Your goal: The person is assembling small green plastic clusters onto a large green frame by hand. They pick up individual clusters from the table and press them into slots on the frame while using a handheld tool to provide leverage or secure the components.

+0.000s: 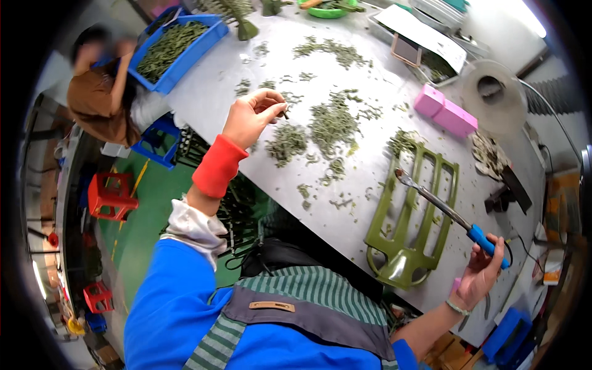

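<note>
My left hand [254,114], in a red wristband, is raised over the table with its fingers pinched on a small dark green plastic piece [284,113]. Loose piles of small green pieces [333,123] lie just beyond and beside it. In my right hand [480,274] is a soldering iron [444,206] with a blue handle, a long metal barrel and a cord. Its tip points up and left, above an olive-green slotted plastic frame [404,231] that lies flat on the table. A few green scraps cling around the frame's far end.
On the grey table [290,191] stand a pink block [445,111], a grey funnel-like hood [493,95], crumpled gloves [489,154] and a dark stand [509,192]. A blue bin [206,38] of green pieces sits at far left, near a seated person [102,102]. Red stools [111,194] stand on the floor.
</note>
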A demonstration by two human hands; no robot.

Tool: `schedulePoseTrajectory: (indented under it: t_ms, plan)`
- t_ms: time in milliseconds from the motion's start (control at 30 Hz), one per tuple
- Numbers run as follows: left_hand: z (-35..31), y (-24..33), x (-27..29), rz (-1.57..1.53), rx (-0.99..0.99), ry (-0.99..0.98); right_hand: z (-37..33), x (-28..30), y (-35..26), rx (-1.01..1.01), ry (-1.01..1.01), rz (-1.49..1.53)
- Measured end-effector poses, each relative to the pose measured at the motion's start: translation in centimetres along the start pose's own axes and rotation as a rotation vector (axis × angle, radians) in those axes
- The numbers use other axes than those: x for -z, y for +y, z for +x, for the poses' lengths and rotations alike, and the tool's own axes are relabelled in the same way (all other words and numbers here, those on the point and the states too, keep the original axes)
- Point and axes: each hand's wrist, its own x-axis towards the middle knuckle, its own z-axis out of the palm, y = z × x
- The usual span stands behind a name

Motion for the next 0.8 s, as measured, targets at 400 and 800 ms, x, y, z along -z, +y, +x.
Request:
schedulePoseTrajectory:
  t_ms: [400,800]
  plan:
    - [0.2,4.3,-16.3,0.289,-0.536,-0.352,0.7,-0.8,0.8,0.022,-0.064,-0.089]
    - [1.5,3.3,-18.7,0.419,-0.602,-0.326,1.5,-1.6,1.9,0.023,-0.123,-0.027]
